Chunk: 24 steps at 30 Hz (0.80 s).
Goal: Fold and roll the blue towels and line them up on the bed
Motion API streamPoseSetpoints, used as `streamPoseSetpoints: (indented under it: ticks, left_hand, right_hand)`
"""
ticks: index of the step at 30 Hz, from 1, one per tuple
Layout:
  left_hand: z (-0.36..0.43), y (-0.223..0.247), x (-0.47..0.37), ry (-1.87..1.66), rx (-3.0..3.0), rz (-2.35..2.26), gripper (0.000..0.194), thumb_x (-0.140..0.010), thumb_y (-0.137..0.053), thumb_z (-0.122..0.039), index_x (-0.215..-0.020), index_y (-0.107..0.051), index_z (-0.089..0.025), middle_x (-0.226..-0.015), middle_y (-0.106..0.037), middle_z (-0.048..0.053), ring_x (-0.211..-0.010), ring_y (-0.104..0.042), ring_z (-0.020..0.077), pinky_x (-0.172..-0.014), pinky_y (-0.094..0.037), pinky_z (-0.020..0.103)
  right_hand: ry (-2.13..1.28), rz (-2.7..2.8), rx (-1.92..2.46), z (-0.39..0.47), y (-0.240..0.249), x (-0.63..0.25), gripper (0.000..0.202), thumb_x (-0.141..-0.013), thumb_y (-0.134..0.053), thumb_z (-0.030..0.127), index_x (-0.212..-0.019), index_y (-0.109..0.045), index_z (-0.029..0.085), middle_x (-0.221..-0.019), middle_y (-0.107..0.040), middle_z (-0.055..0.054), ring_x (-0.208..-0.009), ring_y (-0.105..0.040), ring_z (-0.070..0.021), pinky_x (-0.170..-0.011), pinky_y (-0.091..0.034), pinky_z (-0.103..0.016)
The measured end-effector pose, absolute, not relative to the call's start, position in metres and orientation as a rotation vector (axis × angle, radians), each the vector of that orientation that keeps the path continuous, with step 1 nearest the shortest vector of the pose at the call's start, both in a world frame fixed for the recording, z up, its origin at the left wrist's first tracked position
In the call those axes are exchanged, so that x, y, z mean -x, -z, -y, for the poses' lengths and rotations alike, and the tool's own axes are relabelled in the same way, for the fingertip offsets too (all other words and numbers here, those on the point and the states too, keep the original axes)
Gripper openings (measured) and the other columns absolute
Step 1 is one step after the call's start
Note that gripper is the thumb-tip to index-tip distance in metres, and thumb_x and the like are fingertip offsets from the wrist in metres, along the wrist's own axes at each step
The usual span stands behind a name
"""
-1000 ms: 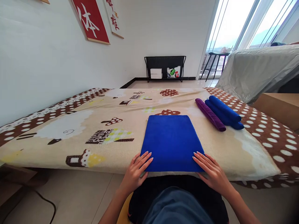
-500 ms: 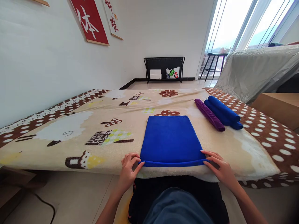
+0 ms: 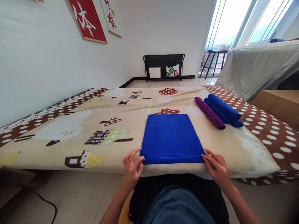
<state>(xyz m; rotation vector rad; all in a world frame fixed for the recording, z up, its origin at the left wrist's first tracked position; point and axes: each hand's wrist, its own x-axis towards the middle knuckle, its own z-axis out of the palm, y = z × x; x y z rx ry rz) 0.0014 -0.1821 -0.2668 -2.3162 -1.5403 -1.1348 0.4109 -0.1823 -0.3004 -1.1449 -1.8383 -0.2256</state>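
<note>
A blue towel (image 3: 171,133) lies flat near the front edge of the blanket-covered bed, with a narrow strip of its near edge folded over. My left hand (image 3: 132,165) pinches the left end of that folded strip between thumb and fingers. At the right end, my right hand (image 3: 217,168) has its fingertips closed on the fold in the same way. To the right and farther back rest a rolled purple towel (image 3: 209,112) and rolled blue towels (image 3: 224,107), side by side.
The patterned blanket (image 3: 112,116) covers the bed, with a brown dotted border. Beyond stands a black rack (image 3: 163,60) against the wall, holding a white box (image 3: 155,72). A wooden box (image 3: 277,104) and a grey sheet-covered object (image 3: 259,65) are at right.
The towel's near edge has turned over away from me, so the thin edge roll is now a wider flat strip. Both hands kept hold of its ends.
</note>
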Motion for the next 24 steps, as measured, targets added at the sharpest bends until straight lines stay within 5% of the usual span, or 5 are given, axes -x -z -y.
streamPoseSetpoints:
  ticks: [14, 20, 24]
  left_hand:
    - [0.187, 0.277, -0.012, 1.213, 2.082, 1.550, 0.005, -0.092, -0.061, -0.023, -0.094, -0.064, -0.024, -0.126, -0.060, 0.010, -0.120, -0.054, 0.0299, -0.102, -0.035, 0.048]
    - [0.189, 0.295, -0.034, 1.111, 2.026, 1.352, 0.033, -0.089, -0.056, -0.005, -0.110, -0.068, -0.027, -0.109, -0.065, 0.009, -0.100, -0.059, 0.0240, -0.095, -0.038, 0.041]
    - [0.191, 0.298, -0.033, 1.101, 2.160, 1.252, 0.045, -0.089, -0.051, -0.002, -0.126, -0.063, -0.025, -0.100, -0.068, 0.007, -0.097, -0.063, 0.0211, -0.094, -0.040, 0.037]
  right_hand:
    - [0.595, 1.752, 1.396, 0.197, 0.296, -0.383, 0.028, -0.087, -0.067, 0.019, -0.112, -0.071, 0.032, -0.125, -0.067, -0.003, -0.109, -0.062, -0.0259, -0.097, -0.041, -0.044]
    - [0.476, 1.896, 1.276, 0.199, 0.307, -0.345, 0.057, -0.091, -0.046, 0.001, -0.135, -0.058, 0.035, -0.114, -0.071, -0.003, -0.101, -0.065, -0.0212, -0.095, -0.041, -0.041]
    - [0.416, 1.889, 1.204, 0.201, 0.313, -0.343, 0.070, -0.089, -0.051, 0.001, -0.151, -0.040, 0.033, -0.120, -0.070, -0.004, -0.107, -0.065, -0.0225, -0.096, -0.044, -0.041]
